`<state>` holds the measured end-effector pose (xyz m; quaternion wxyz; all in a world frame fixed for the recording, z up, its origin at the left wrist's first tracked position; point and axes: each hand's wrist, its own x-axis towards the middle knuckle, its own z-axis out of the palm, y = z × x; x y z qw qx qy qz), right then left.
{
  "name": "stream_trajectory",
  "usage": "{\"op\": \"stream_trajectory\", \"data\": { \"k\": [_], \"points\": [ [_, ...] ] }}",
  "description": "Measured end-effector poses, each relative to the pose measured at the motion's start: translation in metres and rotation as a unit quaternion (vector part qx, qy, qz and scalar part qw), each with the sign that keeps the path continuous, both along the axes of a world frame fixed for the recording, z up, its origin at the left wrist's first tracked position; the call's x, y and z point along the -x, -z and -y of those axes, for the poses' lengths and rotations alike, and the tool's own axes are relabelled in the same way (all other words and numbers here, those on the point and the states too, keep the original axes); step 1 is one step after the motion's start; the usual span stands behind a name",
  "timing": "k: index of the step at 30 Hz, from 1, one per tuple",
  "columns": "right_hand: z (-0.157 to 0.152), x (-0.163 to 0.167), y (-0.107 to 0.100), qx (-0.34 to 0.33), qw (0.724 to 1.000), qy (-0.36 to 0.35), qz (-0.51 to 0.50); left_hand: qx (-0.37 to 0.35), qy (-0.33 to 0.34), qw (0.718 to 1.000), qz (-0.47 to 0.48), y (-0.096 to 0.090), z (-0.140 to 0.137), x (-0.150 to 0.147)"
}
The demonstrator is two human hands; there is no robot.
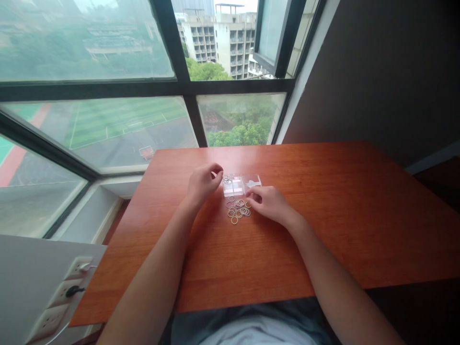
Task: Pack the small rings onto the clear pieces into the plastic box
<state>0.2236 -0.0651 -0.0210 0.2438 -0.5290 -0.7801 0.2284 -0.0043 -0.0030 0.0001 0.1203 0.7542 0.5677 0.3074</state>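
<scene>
Small thin rings [239,209], yellowish, silvery and pinkish, are seen in a loose, overlapping cluster on the glossy reddish-brown wooden surface [230,268], right between the two hands! Just beyond them, a clear plastic compartment box [237,184] is set down, its transparent lid [246,179] opened out to the right and marked by a white patch [253,183]. A few more rings are already contained in its far-left compartment. At that very corner the left hand [204,183] is poised, fingers brought close together; whether a ring is pinched there cannot be told. Over on the right, the right hand [269,203] is placed beside the lid's near edge and the cluster, fingers curled; whether anything is gripped cannot be made out either.
</scene>
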Motion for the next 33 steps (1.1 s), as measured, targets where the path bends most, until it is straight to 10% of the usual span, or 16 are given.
{"op": "stream_trajectory", "data": {
  "k": [33],
  "points": [
    [0.001,0.0035,-0.0031,-0.02,0.999,0.008,0.029,0.01,0.05,0.998,-0.048,0.0081,0.0,-0.0039]
  ]
}}
